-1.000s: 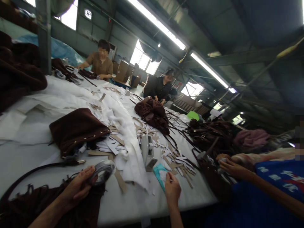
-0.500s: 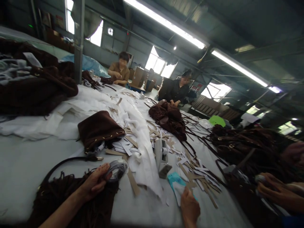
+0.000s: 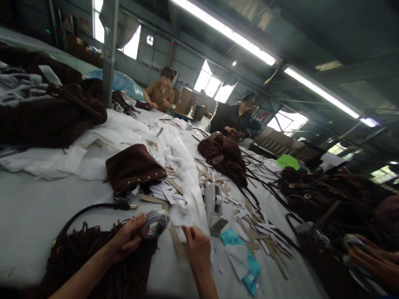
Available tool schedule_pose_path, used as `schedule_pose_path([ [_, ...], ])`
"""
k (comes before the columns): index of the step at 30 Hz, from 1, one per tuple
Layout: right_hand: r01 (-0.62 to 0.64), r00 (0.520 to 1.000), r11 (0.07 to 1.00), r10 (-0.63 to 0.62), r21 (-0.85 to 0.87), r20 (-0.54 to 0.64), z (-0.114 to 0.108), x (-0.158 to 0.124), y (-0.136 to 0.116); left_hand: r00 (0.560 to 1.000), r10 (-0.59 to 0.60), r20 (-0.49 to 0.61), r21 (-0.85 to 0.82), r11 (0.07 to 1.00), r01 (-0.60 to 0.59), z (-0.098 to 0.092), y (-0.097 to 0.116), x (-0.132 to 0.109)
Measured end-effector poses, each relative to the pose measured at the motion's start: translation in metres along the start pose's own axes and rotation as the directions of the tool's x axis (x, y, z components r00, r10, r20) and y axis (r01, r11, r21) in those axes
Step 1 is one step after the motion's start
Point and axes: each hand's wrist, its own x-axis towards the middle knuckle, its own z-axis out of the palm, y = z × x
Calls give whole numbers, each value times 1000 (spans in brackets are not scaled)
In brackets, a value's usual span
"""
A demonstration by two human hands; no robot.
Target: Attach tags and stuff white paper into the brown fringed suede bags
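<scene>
My left hand (image 3: 127, 238) is closed on a grey crumpled plastic wrap (image 3: 155, 222), low and left of centre. Under that hand lies a dark brown fringed suede bag (image 3: 93, 261) with a long strap (image 3: 84, 211) curving to the left. My right hand (image 3: 196, 245) rests with fingers curled at the edge of a long white cloth (image 3: 183, 182); what it pinches, if anything, I cannot make out. A teal and white packet (image 3: 241, 257) lies just right of that hand.
A second brown pouch (image 3: 132, 168) sits behind. A grey tape dispenser (image 3: 213, 205) stands amid several paper and card scraps (image 3: 255, 224). More brown bags (image 3: 224, 155) are heaped farther back and right. Two people work at the far side; another person's hand (image 3: 364, 253) shows at right.
My right hand has moved left from the teal packet to the white cloth's edge. The view has swung left. My left hand keeps its hold on the grey wrap.
</scene>
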Motion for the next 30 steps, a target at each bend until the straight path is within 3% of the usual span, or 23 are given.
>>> schedule_pose_path([
  [3, -34, 997, 998, 31, 49, 63, 29, 11, -28, 1000, 19, 9, 7, 1000, -19, 1, -1, 1],
  [6, -60, 995, 994, 52, 94, 83, 42, 18, -30, 1000, 23, 3, -2, 1000, -23, 0, -3, 3],
  [12, -133, 989, 938, 104, 319, 106, 47, 22, -15, 999, -5, 38, -31, 1000, 6, -4, -3, 6],
  [17, -192, 973, 790, 78, 582, 215, 49, 25, -9, 998, -6, 56, -54, 999, 9, -3, 0, 6],
  [21, -225, 964, 714, 64, 663, 258, 48, 24, -7, 997, -7, 71, -68, 998, 12, 1, 1, 5],
  [26, -218, 976, 758, 155, 614, 154, 46, 19, -7, 996, 2, 90, -77, 997, 5, 2, 2, 5],
  [30, -49, 989, 907, 103, 418, -107, 45, 15, -7, 994, 21, 105, -65, 998, -14, 0, 3, 6],
])
